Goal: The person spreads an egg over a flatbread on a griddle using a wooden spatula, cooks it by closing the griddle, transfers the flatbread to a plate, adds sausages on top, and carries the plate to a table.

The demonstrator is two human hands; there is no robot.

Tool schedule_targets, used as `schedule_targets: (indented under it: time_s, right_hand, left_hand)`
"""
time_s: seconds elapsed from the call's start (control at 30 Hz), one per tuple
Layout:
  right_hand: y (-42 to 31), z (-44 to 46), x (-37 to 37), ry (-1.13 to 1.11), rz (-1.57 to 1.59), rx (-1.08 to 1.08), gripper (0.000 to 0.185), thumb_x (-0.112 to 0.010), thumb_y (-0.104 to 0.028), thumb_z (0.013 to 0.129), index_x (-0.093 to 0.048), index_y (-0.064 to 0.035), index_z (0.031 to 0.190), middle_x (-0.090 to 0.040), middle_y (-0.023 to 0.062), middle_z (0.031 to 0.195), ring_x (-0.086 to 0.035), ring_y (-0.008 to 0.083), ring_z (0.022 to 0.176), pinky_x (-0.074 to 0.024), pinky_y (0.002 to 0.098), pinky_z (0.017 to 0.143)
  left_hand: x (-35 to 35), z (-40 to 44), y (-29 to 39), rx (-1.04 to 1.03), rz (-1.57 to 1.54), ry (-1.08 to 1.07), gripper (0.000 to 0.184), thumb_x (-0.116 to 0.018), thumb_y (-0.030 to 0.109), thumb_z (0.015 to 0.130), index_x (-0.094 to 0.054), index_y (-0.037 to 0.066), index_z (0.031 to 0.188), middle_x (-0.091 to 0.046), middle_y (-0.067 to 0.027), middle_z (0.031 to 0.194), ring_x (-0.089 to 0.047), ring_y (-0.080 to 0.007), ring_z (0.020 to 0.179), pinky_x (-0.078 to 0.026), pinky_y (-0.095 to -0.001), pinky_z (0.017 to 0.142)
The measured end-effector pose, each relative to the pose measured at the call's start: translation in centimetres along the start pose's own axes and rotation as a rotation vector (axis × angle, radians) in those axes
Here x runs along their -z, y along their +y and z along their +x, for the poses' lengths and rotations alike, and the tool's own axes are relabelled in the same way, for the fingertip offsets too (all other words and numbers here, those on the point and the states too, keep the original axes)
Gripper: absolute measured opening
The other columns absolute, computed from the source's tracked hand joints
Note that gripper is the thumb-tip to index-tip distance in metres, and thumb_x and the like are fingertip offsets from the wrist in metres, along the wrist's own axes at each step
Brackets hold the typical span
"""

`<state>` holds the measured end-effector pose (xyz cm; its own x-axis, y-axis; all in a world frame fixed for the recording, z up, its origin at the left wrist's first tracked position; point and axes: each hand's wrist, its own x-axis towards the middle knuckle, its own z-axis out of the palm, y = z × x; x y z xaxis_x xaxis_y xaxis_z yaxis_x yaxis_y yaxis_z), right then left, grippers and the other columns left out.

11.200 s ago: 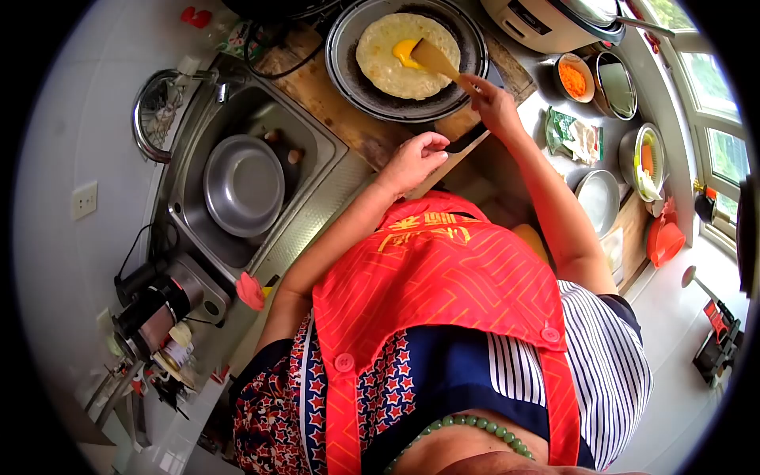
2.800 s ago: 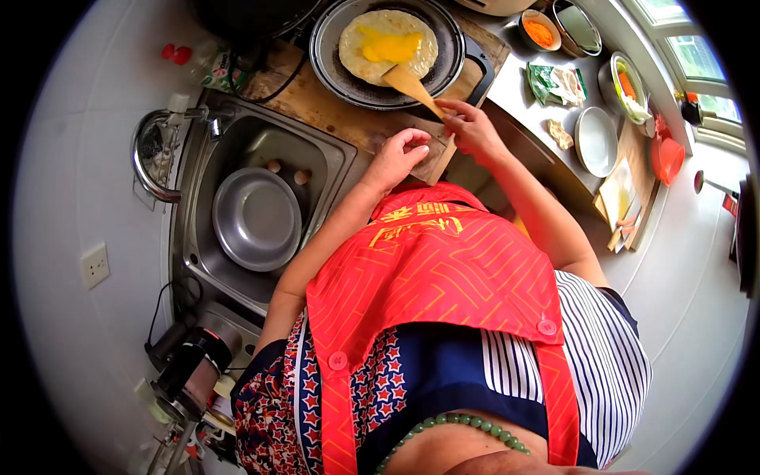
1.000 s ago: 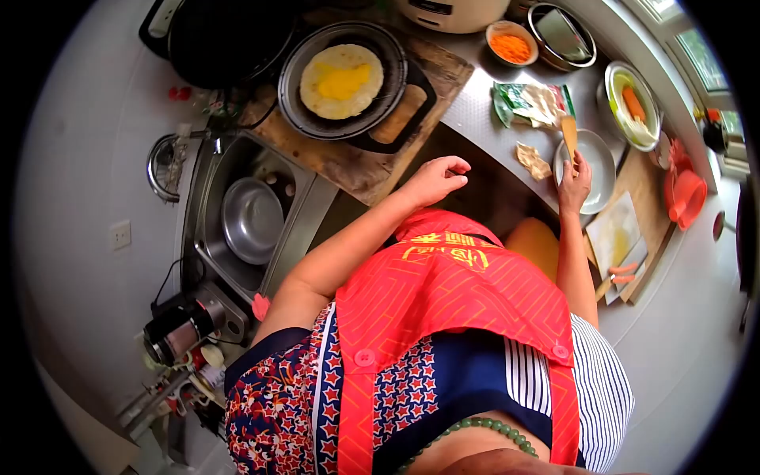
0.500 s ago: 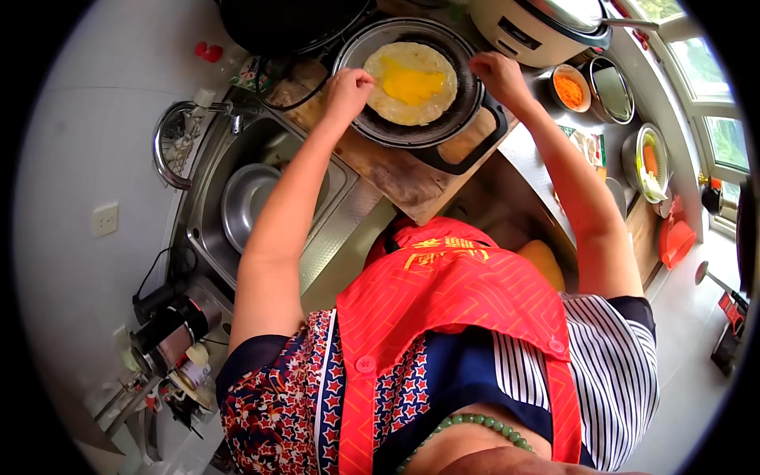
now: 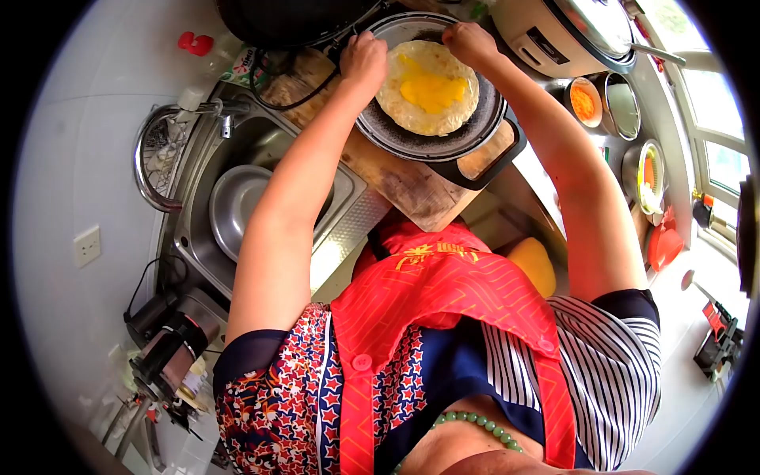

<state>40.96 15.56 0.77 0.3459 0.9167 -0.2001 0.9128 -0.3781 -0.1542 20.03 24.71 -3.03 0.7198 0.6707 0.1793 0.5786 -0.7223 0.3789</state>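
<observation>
A round flatbread (image 5: 431, 122) lies in a dark round pan (image 5: 492, 119), with yellow beaten egg (image 5: 431, 91) spread over its middle. My left hand (image 5: 365, 60) is closed at the pan's far left rim, close to the flatbread's upper left edge. At the far right of the flatbread, my right hand (image 5: 469, 41) is closed too, its fingertips by the bread's upper edge. What either hand's fingers pinch, if anything, is hidden. The pan's black loop handle (image 5: 480, 172) points toward me. Beneath the pan lies a wooden board (image 5: 419, 198).
A steel sink (image 5: 190, 229) holding a metal basin (image 5: 229, 207) is at left under a curved faucet (image 5: 142, 162). A rice cooker (image 5: 529, 36) stands at the back right. Further right are a bowl of shredded orange food (image 5: 583, 103) and a colander (image 5: 645, 176).
Both hands have moved to the far side of the pan, the right one inward toward the flatbread's upper edge. The view has shifted slightly.
</observation>
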Motion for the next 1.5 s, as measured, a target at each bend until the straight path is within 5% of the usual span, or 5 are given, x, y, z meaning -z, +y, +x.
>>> schedule_targets:
  time_s: [0.47, 0.9, 1.1, 1.3, 1.5]
  right_hand:
    - [-0.3, 0.8, -1.7, -0.020, -0.070, 0.126, 0.018, -0.055, -0.024, 0.080, -0.068, -0.0158, 0.089, -0.068, 0.0103, 0.093, -0.064, 0.0317, 0.088, -0.0528, 0.0433, 0.075]
    - [1.0, 0.6, -1.6, 0.005, 0.354, 0.268, 0.022, -0.063, -0.015, 0.080, -0.062, -0.0099, 0.101, -0.066, 0.0128, 0.083, -0.064, 0.0323, 0.080, -0.0521, 0.0394, 0.072]
    - [-0.8, 1.7, 1.8, -0.202, -0.001, 0.320, 0.028, -0.062, -0.020, 0.079, -0.067, -0.0065, 0.103, -0.067, 0.0168, 0.097, -0.063, 0.0336, 0.086, -0.0514, 0.0429, 0.075]
    - [-0.3, 1.5, 2.4, -0.071, 0.499, 0.247, 0.023, -0.062, -0.012, 0.080, -0.066, -0.0029, 0.101, -0.067, 0.0179, 0.092, -0.064, 0.0326, 0.081, -0.0511, 0.0386, 0.070]
    - [-1.0, 0.9, 4.3, -0.022, 0.463, 0.375, 0.020, -0.060, -0.009, 0.080, -0.066, -0.0030, 0.098, -0.066, 0.0190, 0.087, -0.063, 0.0326, 0.077, -0.0502, 0.0389, 0.067]
  left_hand:
    - [1.3, 0.4, 1.0, 0.116, -0.010, -0.137, 0.013, -0.056, 0.008, 0.080, -0.069, 0.008, 0.082, -0.062, -0.0142, 0.106, -0.058, -0.0343, 0.101, -0.048, -0.0413, 0.088]
    - [2.5, 0.6, 0.1, 0.151, -0.144, -0.150, 0.007, -0.059, 0.014, 0.074, -0.064, 0.011, 0.078, -0.066, -0.0138, 0.080, -0.063, -0.0350, 0.080, -0.052, -0.0433, 0.071]
    - [2.5, 1.3, -1.0, 0.097, -0.177, -0.083, 0.006, -0.059, 0.014, 0.074, -0.062, 0.009, 0.075, -0.065, -0.0158, 0.078, -0.064, -0.0359, 0.075, -0.052, -0.0443, 0.068]
    - [4.7, 2.2, -0.4, 0.208, -0.182, -0.144, 0.020, -0.068, 0.021, 0.081, -0.058, 0.004, 0.084, -0.063, -0.0199, 0.082, -0.061, -0.0362, 0.080, -0.049, -0.0440, 0.067]
    - [5.0, 2.3, -0.6, 0.132, -0.248, 0.025, 0.017, -0.067, 0.017, 0.079, -0.058, 0.003, 0.076, -0.062, -0.0197, 0.079, -0.061, -0.0375, 0.077, -0.048, -0.0450, 0.067]
